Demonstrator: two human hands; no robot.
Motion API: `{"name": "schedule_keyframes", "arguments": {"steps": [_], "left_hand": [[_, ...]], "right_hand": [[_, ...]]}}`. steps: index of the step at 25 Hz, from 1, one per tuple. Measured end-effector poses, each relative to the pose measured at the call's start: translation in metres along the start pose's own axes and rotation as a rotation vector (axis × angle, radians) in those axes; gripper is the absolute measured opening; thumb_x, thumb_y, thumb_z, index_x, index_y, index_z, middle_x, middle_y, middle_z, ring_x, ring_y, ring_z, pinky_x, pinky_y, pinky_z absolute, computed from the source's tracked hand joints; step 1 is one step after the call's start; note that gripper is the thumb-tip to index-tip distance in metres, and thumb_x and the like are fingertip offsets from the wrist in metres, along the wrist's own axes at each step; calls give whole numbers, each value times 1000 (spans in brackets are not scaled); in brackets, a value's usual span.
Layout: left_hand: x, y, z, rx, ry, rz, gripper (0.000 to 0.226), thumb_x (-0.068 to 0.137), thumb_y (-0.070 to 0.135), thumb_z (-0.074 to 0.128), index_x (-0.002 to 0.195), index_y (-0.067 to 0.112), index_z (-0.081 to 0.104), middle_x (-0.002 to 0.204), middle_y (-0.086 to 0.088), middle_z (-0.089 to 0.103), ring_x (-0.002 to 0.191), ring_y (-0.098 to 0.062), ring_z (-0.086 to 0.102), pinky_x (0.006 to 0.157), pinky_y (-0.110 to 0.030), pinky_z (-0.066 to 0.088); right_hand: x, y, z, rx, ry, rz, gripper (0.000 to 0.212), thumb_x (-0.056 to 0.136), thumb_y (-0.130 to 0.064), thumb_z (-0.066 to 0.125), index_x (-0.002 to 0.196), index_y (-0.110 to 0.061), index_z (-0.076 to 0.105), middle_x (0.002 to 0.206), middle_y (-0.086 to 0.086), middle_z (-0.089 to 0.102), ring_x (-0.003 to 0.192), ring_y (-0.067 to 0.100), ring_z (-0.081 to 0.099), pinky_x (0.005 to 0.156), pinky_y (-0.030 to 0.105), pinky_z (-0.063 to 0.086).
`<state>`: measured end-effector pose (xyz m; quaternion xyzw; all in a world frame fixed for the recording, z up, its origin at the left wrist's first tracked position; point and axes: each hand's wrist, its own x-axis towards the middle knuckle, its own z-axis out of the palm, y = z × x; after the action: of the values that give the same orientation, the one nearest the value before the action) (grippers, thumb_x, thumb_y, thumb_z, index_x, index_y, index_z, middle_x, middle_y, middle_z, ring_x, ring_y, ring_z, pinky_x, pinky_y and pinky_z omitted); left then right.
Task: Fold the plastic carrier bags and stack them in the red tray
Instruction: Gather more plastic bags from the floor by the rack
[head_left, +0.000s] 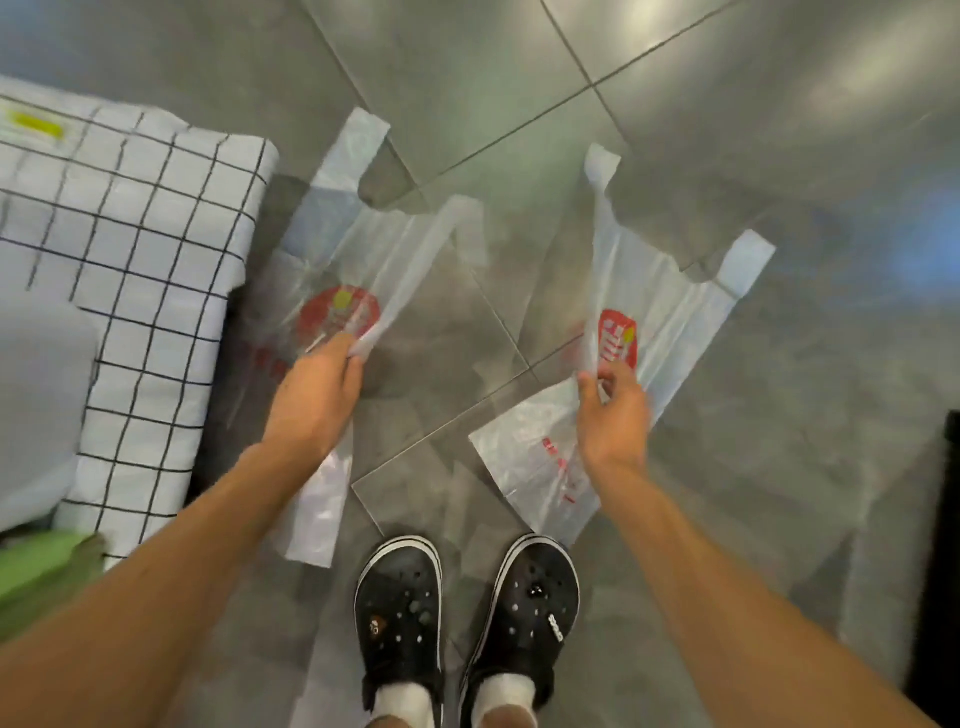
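Note:
I am standing and looking down at a grey tiled floor. My left hand (317, 387) pinches the edge of a translucent white carrier bag (337, 265) with a round red logo, its handles pointing away from me. A second translucent carrier bag (670, 312) with a red logo hangs from my right hand (613, 415), which grips it near the middle; its two handles spread upward and its bottom drops toward my feet. No red tray is in view.
A bed or cushion with a white cover with a black grid pattern (130, 249) fills the left side, with green fabric (41, 571) below it. My feet in black clogs (467, 613) stand at the bottom centre. A dark object (943, 545) sits at the right edge.

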<state>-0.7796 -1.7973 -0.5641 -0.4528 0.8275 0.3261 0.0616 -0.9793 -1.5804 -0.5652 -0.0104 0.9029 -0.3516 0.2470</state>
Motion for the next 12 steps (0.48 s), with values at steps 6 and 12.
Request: {"name": "schedule_keyframes", "arguments": {"steps": [6,12], "left_hand": [[-28,114,-108,-53,-51,80,41,100,15,48,141,18,42,88,-24,67,79,-45,64,70,-46,50],[-93,264,-241,-144,-199,199,62,101,17,51,148,50,26,72,-14,62,61,-23,60,59,-35,47]], "right_hand": [[-45,-80,-118,210,13,-10,6,100,-24,61,100,-18,64,93,1,70,91,20,67,76,36,56],[-136,-195,-270,384,39,-29,6,100,-20,61,102,-15,64,94,-6,70,87,1,65,75,14,50]]}}
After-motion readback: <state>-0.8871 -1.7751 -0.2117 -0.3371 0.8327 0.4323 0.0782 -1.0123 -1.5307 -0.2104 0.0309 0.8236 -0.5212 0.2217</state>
